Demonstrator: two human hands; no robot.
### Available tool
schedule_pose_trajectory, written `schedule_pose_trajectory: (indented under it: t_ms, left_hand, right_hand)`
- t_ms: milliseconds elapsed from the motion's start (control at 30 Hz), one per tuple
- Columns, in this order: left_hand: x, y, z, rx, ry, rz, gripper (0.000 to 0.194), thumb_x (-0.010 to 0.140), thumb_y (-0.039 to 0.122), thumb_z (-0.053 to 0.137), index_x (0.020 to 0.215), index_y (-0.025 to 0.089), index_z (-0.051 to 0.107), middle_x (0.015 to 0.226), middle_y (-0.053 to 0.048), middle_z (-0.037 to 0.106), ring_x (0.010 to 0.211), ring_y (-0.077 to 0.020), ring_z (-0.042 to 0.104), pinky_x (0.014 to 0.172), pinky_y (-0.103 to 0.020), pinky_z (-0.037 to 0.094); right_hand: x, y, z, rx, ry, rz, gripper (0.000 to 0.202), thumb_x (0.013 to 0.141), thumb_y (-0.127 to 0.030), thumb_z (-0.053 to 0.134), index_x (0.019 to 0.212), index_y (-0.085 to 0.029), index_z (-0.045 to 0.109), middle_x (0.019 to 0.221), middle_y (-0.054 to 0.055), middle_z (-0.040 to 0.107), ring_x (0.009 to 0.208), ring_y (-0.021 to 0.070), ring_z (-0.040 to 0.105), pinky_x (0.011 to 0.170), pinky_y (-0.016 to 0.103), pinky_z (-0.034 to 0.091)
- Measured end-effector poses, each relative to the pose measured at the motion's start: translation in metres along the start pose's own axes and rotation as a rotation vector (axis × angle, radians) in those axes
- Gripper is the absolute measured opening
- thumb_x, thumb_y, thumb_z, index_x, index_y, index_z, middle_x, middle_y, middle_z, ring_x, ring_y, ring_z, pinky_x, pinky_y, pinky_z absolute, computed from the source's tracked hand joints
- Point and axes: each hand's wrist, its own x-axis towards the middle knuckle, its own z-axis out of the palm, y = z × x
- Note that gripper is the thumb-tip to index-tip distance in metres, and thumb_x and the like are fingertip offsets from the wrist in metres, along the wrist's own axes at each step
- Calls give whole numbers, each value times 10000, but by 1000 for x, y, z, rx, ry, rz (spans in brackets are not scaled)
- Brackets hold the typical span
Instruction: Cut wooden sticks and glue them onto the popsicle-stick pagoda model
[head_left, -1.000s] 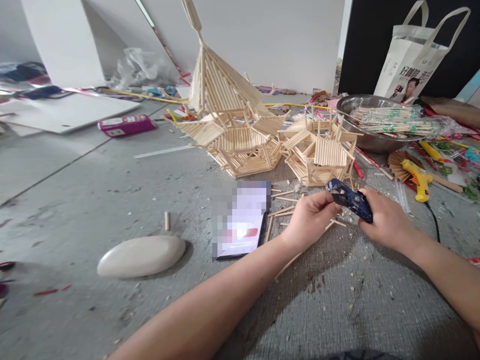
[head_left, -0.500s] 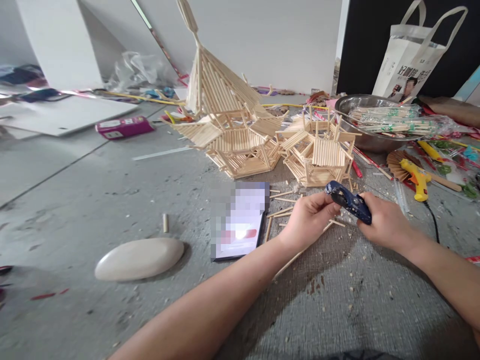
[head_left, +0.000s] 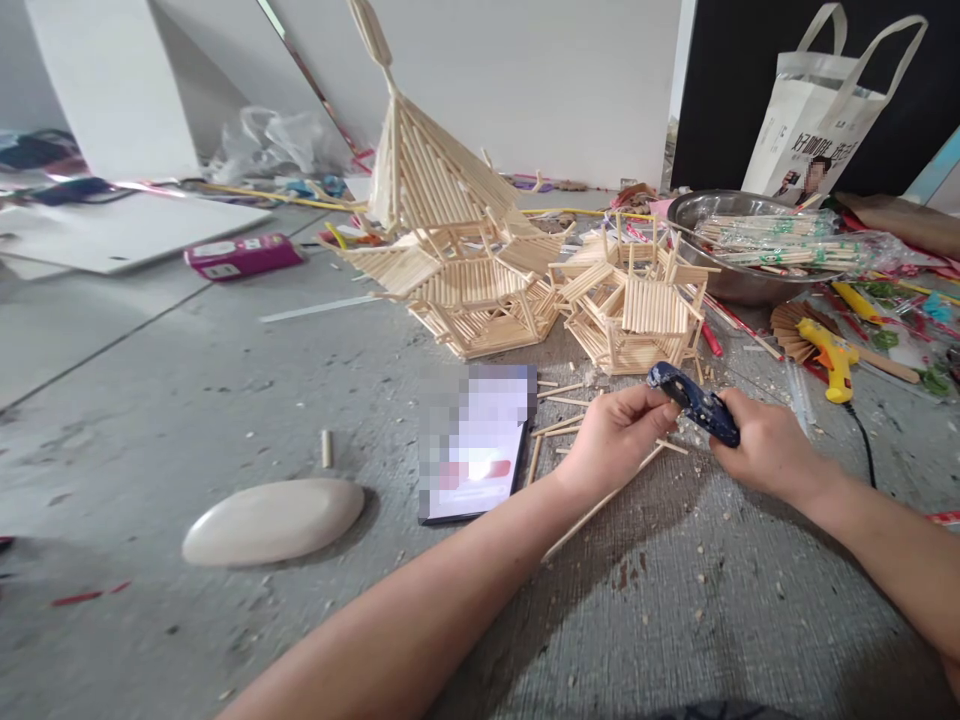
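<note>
My right hand [head_left: 772,450] is wrapped round a dark blue hand tool [head_left: 701,408] with whitish specks, its front end pointing left. My left hand [head_left: 619,440] is closed in a pinch at the tool's front end; whatever lies between its fingertips is hidden. Just under and beside this hand, a long thin wooden stick [head_left: 592,522] slants across the floor. Several short cut sticks [head_left: 559,425] lie to its left, next to a phone [head_left: 480,450] with a lit screen. Beyond the hands stands a small house-like stick model [head_left: 637,310].
A taller stick model with a pointed roof [head_left: 442,180] stands behind. At right are a metal bowl [head_left: 757,285] with bagged sticks, a yellow glue gun [head_left: 829,355] with its cord, and a tote bag [head_left: 806,120]. A pale smooth oval object [head_left: 274,522] and purple packet [head_left: 244,257] lie left.
The whole view has shifted slightly to the left. Both hands keep nearly the same pose around the blue tool, and the objects on the floor stay in place.
</note>
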Motion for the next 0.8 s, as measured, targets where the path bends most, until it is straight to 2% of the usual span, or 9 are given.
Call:
schedule_pose_trajectory:
  t_ms: [200,333,467,567,667,800]
  left_hand:
    - [-3,2,6,15,-29,-33,174,747,252,543,609,146,550,535,31,500,516,-68,427,519,-213,371]
    - [-2,4,6,18,25,-67,192,748,271,550,596,153,535,519,32,496,497,-64,419,501,-207,358]
    - [2,6,0,13,115,-82,213,754,283,537,579,163,524,492,41,468,459,-57,385,471,-205,328]
    - [6,6,-3,8,175,-77,218,747,296,543,570,170,525,485,41,466,444,-56,378,457,-208,312]
    - [11,7,-3,15,201,-86,226,744,301,547,556,177,524,472,42,461,422,-56,365,438,-213,292]
    - [21,6,3,34,166,-130,259,749,282,550,515,175,519,453,42,458,394,-50,351,424,-222,269]
  right_hand:
    - [4,0,-5,126,9,84,97,735,-286,453,781,-213,499,615,25,608,558,183,579,531,280,359]
    - [13,15,-16,135,34,145,166,754,-314,451,850,-205,531,684,44,636,632,203,599,554,291,381]
    - [18,37,-21,-22,-141,24,333,735,-338,485,1045,-224,526,894,64,661,759,245,617,569,319,401]
    - [18,45,-14,-100,-235,-61,404,722,-369,511,1099,-226,525,967,84,650,804,271,616,610,361,430]
    - [17,45,0,-142,-256,-115,518,707,-469,539,1134,-175,530,1032,135,626,881,304,597,711,423,447]
    - [17,41,9,-134,-213,-220,655,718,-553,526,1213,-124,495,1245,184,509,1116,338,479,859,476,408]
